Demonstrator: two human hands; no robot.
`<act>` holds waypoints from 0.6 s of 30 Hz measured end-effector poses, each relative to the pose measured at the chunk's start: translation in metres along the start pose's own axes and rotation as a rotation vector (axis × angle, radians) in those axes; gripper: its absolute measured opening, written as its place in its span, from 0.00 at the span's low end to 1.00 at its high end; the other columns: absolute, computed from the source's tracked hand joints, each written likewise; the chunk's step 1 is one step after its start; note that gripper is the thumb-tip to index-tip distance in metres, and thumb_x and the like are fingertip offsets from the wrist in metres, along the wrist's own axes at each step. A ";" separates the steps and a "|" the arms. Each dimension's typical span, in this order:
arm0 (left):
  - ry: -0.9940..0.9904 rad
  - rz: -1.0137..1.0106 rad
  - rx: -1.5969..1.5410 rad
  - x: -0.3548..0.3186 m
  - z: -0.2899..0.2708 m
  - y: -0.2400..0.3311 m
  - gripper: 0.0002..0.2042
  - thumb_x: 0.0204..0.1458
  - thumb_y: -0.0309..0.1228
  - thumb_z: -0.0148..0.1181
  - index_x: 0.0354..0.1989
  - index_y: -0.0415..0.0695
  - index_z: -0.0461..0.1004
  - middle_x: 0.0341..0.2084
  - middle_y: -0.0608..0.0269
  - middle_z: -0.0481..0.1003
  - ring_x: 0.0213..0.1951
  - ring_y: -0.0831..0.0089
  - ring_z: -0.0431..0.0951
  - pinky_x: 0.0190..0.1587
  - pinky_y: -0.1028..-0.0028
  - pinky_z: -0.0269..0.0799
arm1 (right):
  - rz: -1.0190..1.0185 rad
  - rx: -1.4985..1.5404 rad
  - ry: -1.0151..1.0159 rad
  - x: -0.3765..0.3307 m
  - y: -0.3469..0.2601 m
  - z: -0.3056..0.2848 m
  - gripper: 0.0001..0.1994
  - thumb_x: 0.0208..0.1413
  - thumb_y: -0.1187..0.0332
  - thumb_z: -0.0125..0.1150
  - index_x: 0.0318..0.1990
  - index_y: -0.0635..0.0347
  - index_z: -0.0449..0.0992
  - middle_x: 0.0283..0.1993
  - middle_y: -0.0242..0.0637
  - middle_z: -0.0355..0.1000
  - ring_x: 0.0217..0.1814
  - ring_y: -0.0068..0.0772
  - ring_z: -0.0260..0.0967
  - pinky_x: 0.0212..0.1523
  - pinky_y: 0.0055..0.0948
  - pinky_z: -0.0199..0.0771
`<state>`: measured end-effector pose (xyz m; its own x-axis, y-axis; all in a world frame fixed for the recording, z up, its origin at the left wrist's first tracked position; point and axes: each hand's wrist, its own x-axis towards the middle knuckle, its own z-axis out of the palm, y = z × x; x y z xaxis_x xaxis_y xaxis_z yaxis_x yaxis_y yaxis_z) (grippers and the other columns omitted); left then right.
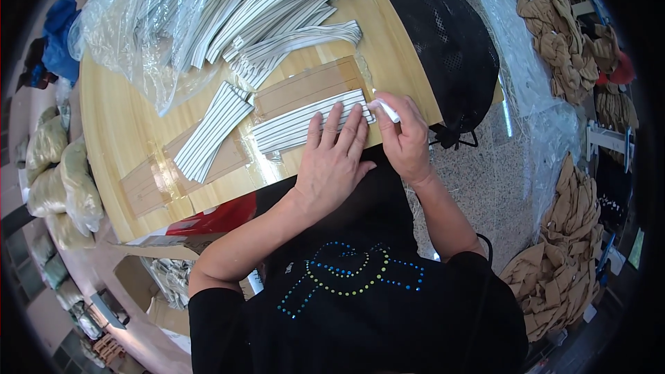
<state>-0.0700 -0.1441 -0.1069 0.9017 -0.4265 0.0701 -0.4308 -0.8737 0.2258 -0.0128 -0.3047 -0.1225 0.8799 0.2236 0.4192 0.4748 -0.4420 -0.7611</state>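
Note:
My left hand [330,156] lies flat with its fingers stretched over a white strip of fabric with dark stripes [284,129], pressing it onto the table by a brown cardboard template [305,88] with drawn lines. At the strip's right end, my right hand [407,140] is closed around a white pen-like stick [388,110]. Its exact kind is hard to make out. Left of the strip, a second folded striped piece [213,131] rests partly on another taped cardboard piece [145,183].
A big heap of striped fabric pieces [277,0] covers the table's far side, beside clear plastic wrap [131,41]. A black mesh bag [443,41] hangs over the wooden table's [111,138] right edge. Brown garments [554,256] are piled at right; filled sacks [80,180] stand at left.

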 end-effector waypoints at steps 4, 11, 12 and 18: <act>0.036 -0.045 -0.060 0.000 0.002 0.003 0.37 0.45 0.47 0.67 0.61 0.39 0.64 0.65 0.48 0.59 0.67 0.51 0.56 0.65 0.51 0.52 | -0.053 -0.020 -0.007 0.010 0.000 0.001 0.10 0.58 0.76 0.59 0.47 0.64 0.74 0.36 0.42 0.73 0.35 0.42 0.70 0.36 0.34 0.70; 0.080 -0.057 -0.078 0.000 0.006 0.005 0.37 0.44 0.46 0.67 0.61 0.39 0.64 0.65 0.46 0.58 0.66 0.50 0.57 0.64 0.52 0.53 | 0.018 -0.023 -0.065 0.009 0.004 0.000 0.10 0.60 0.76 0.57 0.48 0.65 0.74 0.40 0.40 0.74 0.39 0.33 0.72 0.40 0.28 0.72; 0.083 -0.059 -0.079 0.001 0.006 0.005 0.37 0.44 0.46 0.67 0.61 0.39 0.64 0.65 0.46 0.58 0.66 0.50 0.57 0.64 0.52 0.53 | 0.103 0.059 -0.037 0.007 0.006 0.000 0.10 0.61 0.76 0.56 0.49 0.65 0.73 0.41 0.38 0.74 0.41 0.28 0.72 0.42 0.25 0.72; 0.073 -0.033 -0.096 -0.001 0.008 0.003 0.38 0.45 0.46 0.67 0.62 0.38 0.62 0.66 0.49 0.58 0.67 0.48 0.54 0.66 0.49 0.50 | 0.375 0.400 -0.129 0.010 -0.003 -0.001 0.07 0.61 0.77 0.54 0.46 0.66 0.71 0.42 0.32 0.71 0.44 0.16 0.68 0.43 0.20 0.71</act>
<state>-0.0725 -0.1482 -0.1145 0.9172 -0.3764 0.1309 -0.3984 -0.8592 0.3209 -0.0056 -0.3015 -0.1152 0.9724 0.2299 0.0393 0.0761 -0.1535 -0.9852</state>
